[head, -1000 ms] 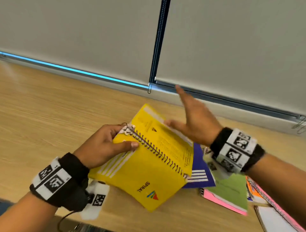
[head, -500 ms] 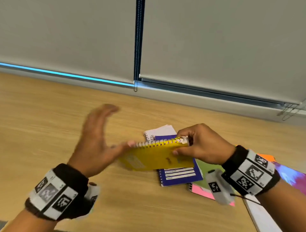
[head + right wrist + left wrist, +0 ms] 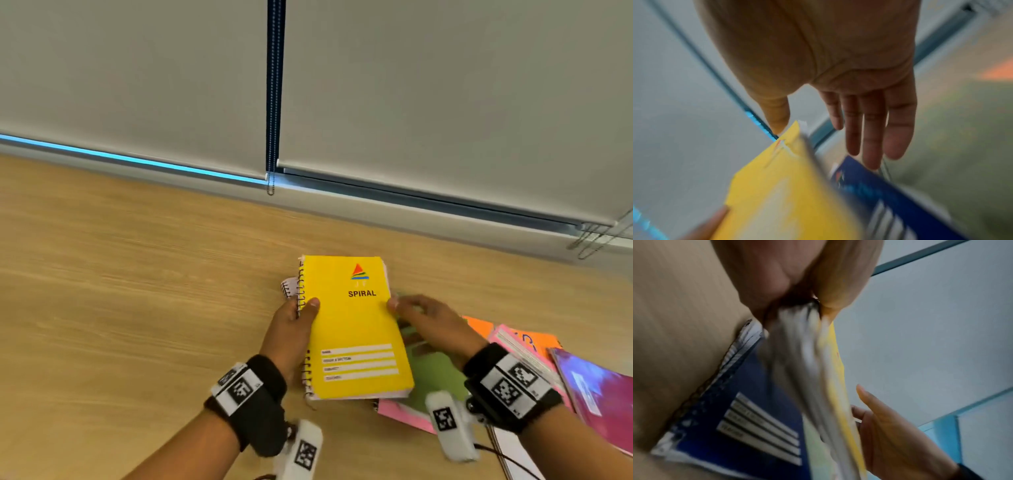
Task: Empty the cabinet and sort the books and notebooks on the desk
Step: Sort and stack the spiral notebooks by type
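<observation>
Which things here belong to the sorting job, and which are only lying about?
For the job:
yellow notebook, held by left hand
blue notebook
green notebook
pink notebook
orange notebook
desk

Only lying about:
window blinds
blind chain

Both forearms reached fwd over the desk, each wrist in a black strap w/ tag blocks. L hand (image 3: pixel 291 329) gripped the yellow notebook (image 3: pixel 356 329) at its spiral edge, thumb on the cover, fingers beneath. R hand (image 3: pixel 431 323) sat at the opposite edge, fingers straight & spread, thumb tip touching the cover.
</observation>
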`<state>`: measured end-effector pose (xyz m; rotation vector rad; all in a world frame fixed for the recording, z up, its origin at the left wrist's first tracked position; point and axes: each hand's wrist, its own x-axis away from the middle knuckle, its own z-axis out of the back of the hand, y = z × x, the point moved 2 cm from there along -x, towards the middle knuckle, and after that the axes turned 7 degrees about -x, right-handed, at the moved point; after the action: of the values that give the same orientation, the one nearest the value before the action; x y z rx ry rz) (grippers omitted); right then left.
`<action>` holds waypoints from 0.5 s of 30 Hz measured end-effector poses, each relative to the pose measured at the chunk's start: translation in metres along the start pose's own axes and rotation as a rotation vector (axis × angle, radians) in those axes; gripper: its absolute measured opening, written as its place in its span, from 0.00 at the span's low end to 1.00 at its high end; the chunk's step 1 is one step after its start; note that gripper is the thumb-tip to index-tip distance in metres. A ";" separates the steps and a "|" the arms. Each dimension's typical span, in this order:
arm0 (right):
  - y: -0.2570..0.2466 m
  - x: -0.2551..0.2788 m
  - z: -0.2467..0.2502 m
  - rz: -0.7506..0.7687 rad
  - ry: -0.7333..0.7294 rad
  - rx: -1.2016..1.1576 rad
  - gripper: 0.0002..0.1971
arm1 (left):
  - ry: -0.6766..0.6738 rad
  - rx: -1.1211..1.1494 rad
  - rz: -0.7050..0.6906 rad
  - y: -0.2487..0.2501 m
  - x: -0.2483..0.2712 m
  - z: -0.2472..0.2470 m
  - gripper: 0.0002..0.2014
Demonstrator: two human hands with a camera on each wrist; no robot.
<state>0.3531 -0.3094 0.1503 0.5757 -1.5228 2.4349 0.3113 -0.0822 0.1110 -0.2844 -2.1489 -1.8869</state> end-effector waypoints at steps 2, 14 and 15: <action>0.016 -0.006 -0.017 -0.106 -0.114 -0.091 0.17 | 0.040 -0.262 0.016 -0.019 -0.020 -0.007 0.11; 0.035 -0.030 -0.069 0.038 -0.122 0.094 0.22 | 0.206 -0.530 0.103 -0.043 -0.034 0.017 0.24; 0.036 -0.025 -0.077 0.031 -0.177 0.051 0.21 | 0.245 -0.477 0.077 -0.042 -0.031 0.028 0.24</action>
<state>0.3463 -0.2559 0.0805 0.8024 -1.5485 2.5110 0.3250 -0.0595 0.0585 -0.2085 -1.4953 -2.2361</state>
